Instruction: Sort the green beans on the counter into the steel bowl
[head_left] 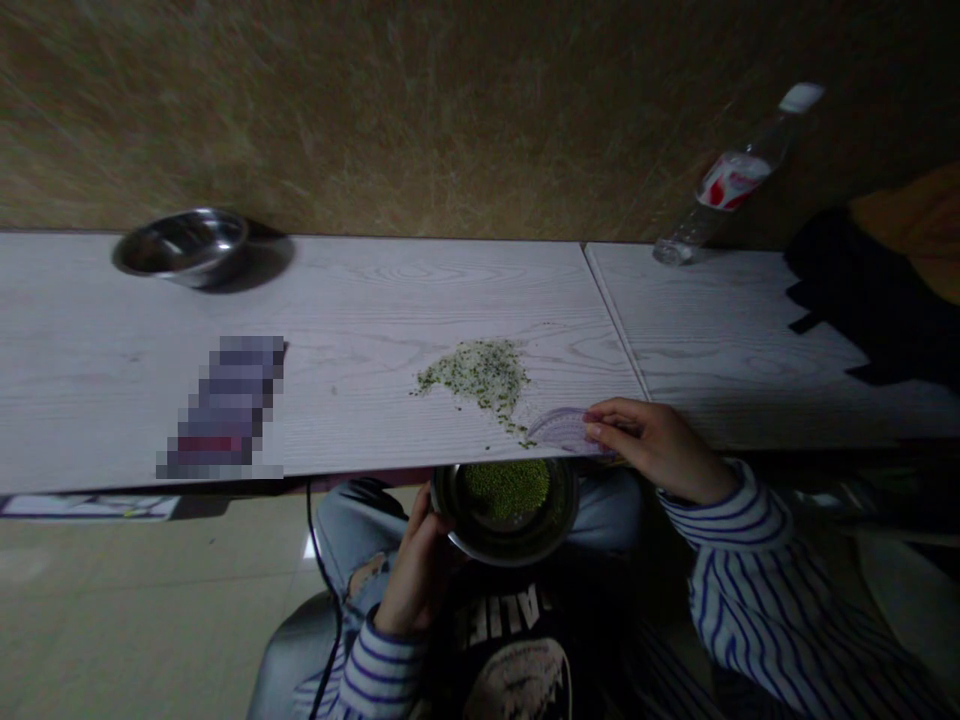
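My left hand [421,560] grips the left rim of a metal bowl [510,552], held below the table's front edge above my lap. Green beans [510,490], like mung beans, lie in it. My right hand [660,445] is closed on a clear purple protractor [561,428], pinched between thumb and fingers at its right end. The protractor's curved edge is near the table's front edge, beside the trailing tip of a loose pile of white grains mixed with green bits [484,375]. That pile spreads over the middle of the white wood-grain table [360,300].
A second metal bowl [184,250] stands at the back left. A blurred-out flat object [225,405] lies at the front left. On the right, a plastic bottle [724,185] stands by the wall, with dark and orange cloth [885,270] farther right. A seam [615,320] crosses the tabletop.
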